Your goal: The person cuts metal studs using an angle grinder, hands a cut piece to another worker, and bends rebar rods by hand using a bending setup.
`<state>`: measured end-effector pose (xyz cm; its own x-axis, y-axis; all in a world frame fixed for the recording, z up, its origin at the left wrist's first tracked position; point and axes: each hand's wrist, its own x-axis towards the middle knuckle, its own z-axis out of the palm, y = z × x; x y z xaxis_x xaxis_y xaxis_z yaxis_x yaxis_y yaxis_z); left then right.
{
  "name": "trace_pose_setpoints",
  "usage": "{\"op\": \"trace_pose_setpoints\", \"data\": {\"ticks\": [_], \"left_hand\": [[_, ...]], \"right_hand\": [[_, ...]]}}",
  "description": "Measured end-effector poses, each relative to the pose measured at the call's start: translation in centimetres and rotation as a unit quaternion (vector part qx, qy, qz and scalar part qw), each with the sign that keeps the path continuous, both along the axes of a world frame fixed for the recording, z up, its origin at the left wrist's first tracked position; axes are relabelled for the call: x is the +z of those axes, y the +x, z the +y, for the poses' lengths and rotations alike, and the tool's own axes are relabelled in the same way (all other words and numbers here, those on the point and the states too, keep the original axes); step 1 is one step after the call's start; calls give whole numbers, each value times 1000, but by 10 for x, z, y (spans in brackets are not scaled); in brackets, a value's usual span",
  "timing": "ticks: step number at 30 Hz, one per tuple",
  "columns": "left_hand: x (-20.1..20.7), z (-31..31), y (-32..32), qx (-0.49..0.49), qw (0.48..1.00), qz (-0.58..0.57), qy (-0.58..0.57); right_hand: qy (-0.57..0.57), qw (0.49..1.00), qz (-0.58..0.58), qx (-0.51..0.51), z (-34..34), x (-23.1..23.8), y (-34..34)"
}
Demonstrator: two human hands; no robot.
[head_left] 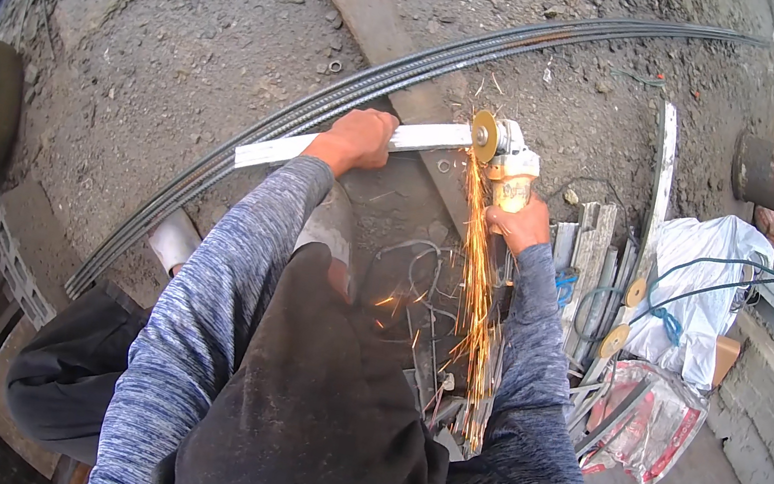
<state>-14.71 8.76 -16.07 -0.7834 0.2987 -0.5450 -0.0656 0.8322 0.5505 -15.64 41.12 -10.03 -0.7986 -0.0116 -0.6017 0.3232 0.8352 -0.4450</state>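
My left hand (360,139) grips a white metal bar (270,152) from above, its fingers wrapped over the far edge. The bar lies across a bundle of rebar (329,99) and a plank (375,7). In my right hand (521,225) is an angle grinder (515,166), held by its yellowish body. The grinder's cutting disc (484,136) meets the bar's right end. Orange sparks (474,266) stream from there toward me, passing between my knee and right forearm. The exact contact point is hidden by the disc.
Metal offcuts (590,264) lie right of my hand, with two spare discs (614,341) on them. Beyond are a white sack (693,291), a torn plastic bag (656,427) and a green cord (757,270). A hollow block (26,251) stands at left. Gravelly ground (196,40) stretches ahead.
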Motion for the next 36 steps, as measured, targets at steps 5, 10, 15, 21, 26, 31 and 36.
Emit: {"op": "trace_pose_setpoints", "data": {"ticks": [5,10,15,21,26,31,36], "left_hand": [[3,1,-3,-18,1000,-10,-16],[6,0,-3,-12,1000,-10,-11],[0,6,3,9,1000,3,-26],[-7,9,17,21,999,45,-20],[-12,8,38,69,979,189,-22],[28,8,46,56,975,212,-22],[108,-5,53,77,955,284,41]], "right_hand": [[39,999,-14,14,-3,8,5],[14,1000,-15,-12,-2,4,8],[20,1000,-8,8,1,-3,0],[9,1000,-9,-28,11,-10,5],[-42,994,-16,-98,25,-18,13],[-75,992,16,-102,6,34,21],[-139,978,24,-152,16,12,52]]}}
